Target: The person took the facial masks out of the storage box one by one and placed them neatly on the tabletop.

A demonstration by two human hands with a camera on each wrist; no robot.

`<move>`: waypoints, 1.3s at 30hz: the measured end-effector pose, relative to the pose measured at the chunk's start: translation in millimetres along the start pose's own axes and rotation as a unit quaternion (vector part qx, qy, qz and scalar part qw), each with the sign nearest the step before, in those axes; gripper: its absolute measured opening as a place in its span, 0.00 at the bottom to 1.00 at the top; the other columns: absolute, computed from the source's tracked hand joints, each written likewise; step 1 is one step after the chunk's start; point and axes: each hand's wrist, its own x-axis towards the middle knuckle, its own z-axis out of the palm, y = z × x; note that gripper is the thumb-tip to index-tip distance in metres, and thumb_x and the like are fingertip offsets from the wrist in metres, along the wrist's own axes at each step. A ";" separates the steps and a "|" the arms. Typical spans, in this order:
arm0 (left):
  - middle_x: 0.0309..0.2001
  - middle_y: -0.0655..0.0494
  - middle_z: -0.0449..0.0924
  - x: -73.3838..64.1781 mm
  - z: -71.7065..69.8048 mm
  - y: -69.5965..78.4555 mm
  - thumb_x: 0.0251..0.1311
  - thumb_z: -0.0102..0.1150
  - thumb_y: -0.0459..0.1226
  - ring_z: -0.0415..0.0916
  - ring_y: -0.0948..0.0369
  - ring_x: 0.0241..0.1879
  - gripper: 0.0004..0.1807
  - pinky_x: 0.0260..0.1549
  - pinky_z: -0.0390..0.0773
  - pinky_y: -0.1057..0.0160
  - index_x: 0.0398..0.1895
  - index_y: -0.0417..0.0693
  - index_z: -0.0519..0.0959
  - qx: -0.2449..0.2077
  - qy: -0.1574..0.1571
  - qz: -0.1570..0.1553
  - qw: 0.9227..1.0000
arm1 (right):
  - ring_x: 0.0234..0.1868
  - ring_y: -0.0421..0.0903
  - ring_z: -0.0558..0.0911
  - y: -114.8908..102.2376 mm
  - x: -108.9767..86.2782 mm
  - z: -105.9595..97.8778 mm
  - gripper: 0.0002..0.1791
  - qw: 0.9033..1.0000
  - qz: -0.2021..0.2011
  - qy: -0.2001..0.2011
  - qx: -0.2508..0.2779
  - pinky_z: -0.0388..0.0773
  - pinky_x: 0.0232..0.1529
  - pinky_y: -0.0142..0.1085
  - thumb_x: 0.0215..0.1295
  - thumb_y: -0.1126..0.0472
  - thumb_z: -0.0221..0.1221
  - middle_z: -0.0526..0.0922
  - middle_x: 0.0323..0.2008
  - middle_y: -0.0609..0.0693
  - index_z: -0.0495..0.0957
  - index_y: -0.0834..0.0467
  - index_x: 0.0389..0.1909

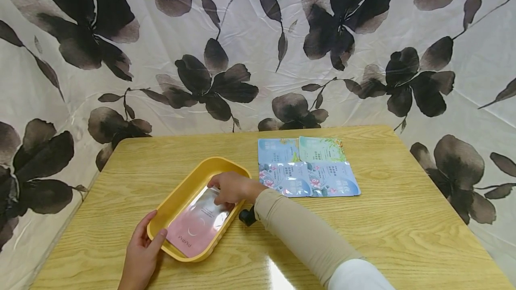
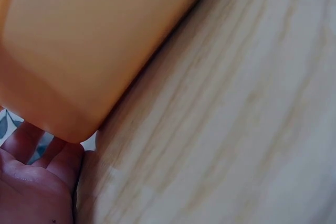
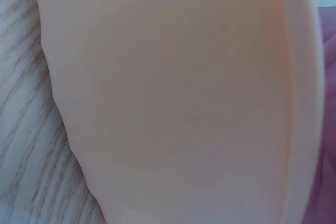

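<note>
A yellow plastic basin (image 1: 177, 187) lies slantwise on the table, and in it rests a pink face mask sachet (image 1: 195, 225) with a silvery upper end. My left hand (image 1: 143, 245) grips the basin's near-left corner, thumb over the rim and fingers along the outer wall. In the left wrist view, those fingers (image 2: 65, 163) touch the basin's underside corner. Reaching over the far-right rim, my right hand (image 1: 231, 187) holds the sachet's upper end with bent fingers; the exact grip is partly hidden. The basin's wall (image 3: 173, 98) fills most of the right wrist view.
To the basin's right lie several flat sachets in two rows: a blue one (image 1: 276, 149) and a green one (image 1: 322, 149) behind, flowered blue ones (image 1: 334, 178) in front. A black device (image 1: 247, 216) sits under the right wrist. A flowered cloth (image 1: 282, 84) hangs behind the wooden table (image 1: 403, 236).
</note>
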 end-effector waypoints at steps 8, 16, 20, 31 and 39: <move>0.55 0.71 0.71 -1.4 0.4 2.8 0.70 0.54 0.25 0.73 0.77 0.50 0.26 0.45 0.75 0.80 0.69 0.45 0.66 0.000 -0.008 0.000 1.000 | 0.26 0.53 0.85 -0.8 0.2 2.5 0.29 0.997 0.002 -0.012 0.075 0.84 0.26 0.36 0.62 0.70 0.67 0.74 0.59 0.58 0.74 0.58 0.64; 0.55 0.71 0.71 -1.1 0.5 2.3 0.70 0.54 0.26 0.74 0.77 0.50 0.26 0.45 0.75 0.79 0.69 0.45 0.66 0.003 -0.006 -0.007 1.000 | 0.25 0.52 0.84 -0.8 -0.4 1.5 0.29 0.997 0.015 -0.022 0.078 0.83 0.26 0.36 0.62 0.70 0.67 0.74 0.60 0.58 0.73 0.58 0.65; 0.55 0.72 0.71 -0.6 0.0 1.5 0.70 0.55 0.26 0.74 0.77 0.49 0.26 0.45 0.76 0.79 0.70 0.44 0.65 0.007 -0.005 -0.012 1.000 | 0.25 0.51 0.84 -1.0 -1.3 0.2 0.29 0.996 0.014 -0.030 0.087 0.84 0.27 0.37 0.63 0.70 0.66 0.74 0.60 0.59 0.72 0.58 0.65; 0.54 0.72 0.71 0.4 0.7 1.5 0.70 0.55 0.26 0.74 0.77 0.49 0.26 0.44 0.76 0.79 0.69 0.43 0.65 0.011 -0.003 -0.017 1.000 | 0.26 0.48 0.84 -1.9 -4.3 -3.1 0.27 0.994 0.009 -0.031 0.101 0.83 0.27 0.36 0.63 0.67 0.68 0.77 0.51 0.57 0.75 0.55 0.63; 0.54 0.72 0.70 0.5 1.2 2.7 0.70 0.55 0.25 0.73 0.79 0.50 0.25 0.44 0.76 0.79 0.68 0.45 0.67 0.007 -0.002 -0.008 1.000 | 0.26 0.45 0.82 -1.7 -4.4 -2.7 0.26 0.995 -0.007 -0.034 0.094 0.80 0.25 0.34 0.63 0.65 0.68 0.76 0.43 0.51 0.76 0.53 0.62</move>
